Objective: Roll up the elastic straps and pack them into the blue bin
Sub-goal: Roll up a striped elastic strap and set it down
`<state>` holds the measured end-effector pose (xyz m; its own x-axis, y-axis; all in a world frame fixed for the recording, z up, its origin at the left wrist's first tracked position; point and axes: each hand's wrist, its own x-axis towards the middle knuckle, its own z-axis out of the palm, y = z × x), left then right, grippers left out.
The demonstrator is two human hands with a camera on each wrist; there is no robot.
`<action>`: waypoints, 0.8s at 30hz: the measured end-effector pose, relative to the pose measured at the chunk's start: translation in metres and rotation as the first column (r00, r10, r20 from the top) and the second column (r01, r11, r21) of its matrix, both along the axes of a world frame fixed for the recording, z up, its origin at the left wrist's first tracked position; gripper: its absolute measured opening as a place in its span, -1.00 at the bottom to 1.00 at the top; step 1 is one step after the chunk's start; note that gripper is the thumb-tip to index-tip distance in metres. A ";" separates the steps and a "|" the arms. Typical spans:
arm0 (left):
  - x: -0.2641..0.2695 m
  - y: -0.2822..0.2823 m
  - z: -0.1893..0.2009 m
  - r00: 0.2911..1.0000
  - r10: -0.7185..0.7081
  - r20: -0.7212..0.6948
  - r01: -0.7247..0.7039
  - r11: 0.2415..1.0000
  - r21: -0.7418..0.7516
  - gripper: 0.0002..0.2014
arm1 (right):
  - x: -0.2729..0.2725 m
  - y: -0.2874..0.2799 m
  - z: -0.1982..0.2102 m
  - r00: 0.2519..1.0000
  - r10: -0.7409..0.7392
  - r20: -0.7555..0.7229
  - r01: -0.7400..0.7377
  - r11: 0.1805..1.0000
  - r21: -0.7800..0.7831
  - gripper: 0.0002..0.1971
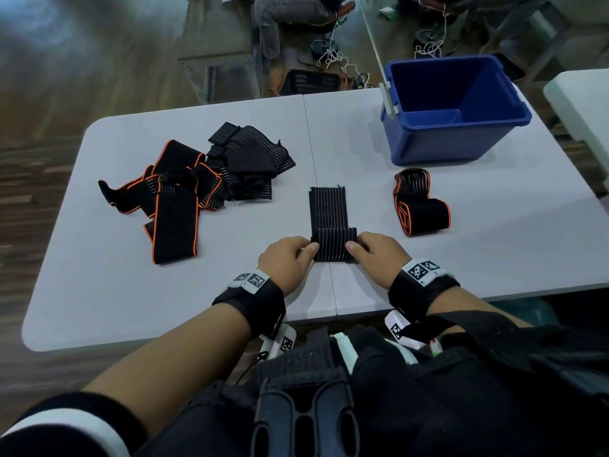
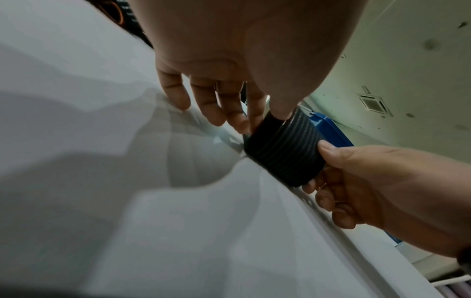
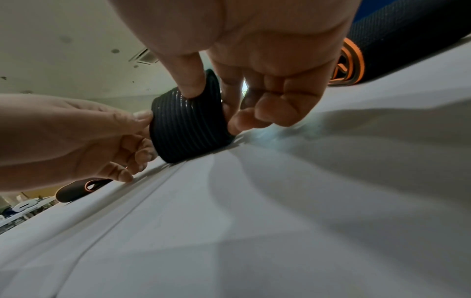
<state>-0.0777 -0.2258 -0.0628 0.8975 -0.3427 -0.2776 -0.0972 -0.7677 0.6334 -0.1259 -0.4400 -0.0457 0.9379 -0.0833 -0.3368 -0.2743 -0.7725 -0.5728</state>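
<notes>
A black ribbed elastic strap [image 1: 328, 209] lies flat along the table's centre seam, its near end wound into a roll [image 1: 333, 247] [image 2: 285, 151] [image 3: 188, 127]. My left hand [image 1: 290, 258] [image 2: 229, 96] pinches the roll's left end with thumb on top. At the roll's right end my right hand [image 1: 375, 255] [image 3: 254, 86] does the same. The blue bin [image 1: 451, 107] stands open at the far right with nothing visible inside. A partly coiled black strap with orange edging [image 1: 420, 206] lies just in front of the bin.
A heap of loose black straps [image 1: 204, 179], several with orange edging, covers the left middle of the grey table [image 1: 115, 291]. Past the far edge a seated person's legs [image 1: 280, 14], cables and a black basket [image 1: 313, 81] are on the floor.
</notes>
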 end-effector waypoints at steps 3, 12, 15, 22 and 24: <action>0.002 -0.002 0.001 1.000 -0.007 -0.019 0.008 0.998 0.065 -0.51 | -0.001 0.002 -0.005 1.000 -0.010 -0.026 0.009 0.999 -0.040 -0.53; -0.002 0.004 0.001 0.998 0.017 0.061 -0.016 1.000 -0.022 -0.51 | -0.004 0.002 -0.006 0.993 -0.113 0.020 0.112 0.993 0.048 -0.51; -0.003 0.007 0.004 0.973 -0.167 0.158 0.146 0.979 0.140 -0.26 | -0.008 -0.001 -0.003 1.000 -0.021 0.023 0.020 0.999 0.027 -0.29; 0.001 0.003 0.002 0.968 -0.216 0.127 0.181 0.954 0.238 -0.31 | -0.002 -0.006 -0.009 0.996 0.088 -0.020 -0.089 0.996 -0.029 -0.27; 0.003 0.003 0.003 0.970 -0.209 0.125 0.181 0.962 0.202 -0.36 | 0.000 -0.009 -0.008 0.999 0.052 -0.003 -0.052 0.998 0.030 -0.34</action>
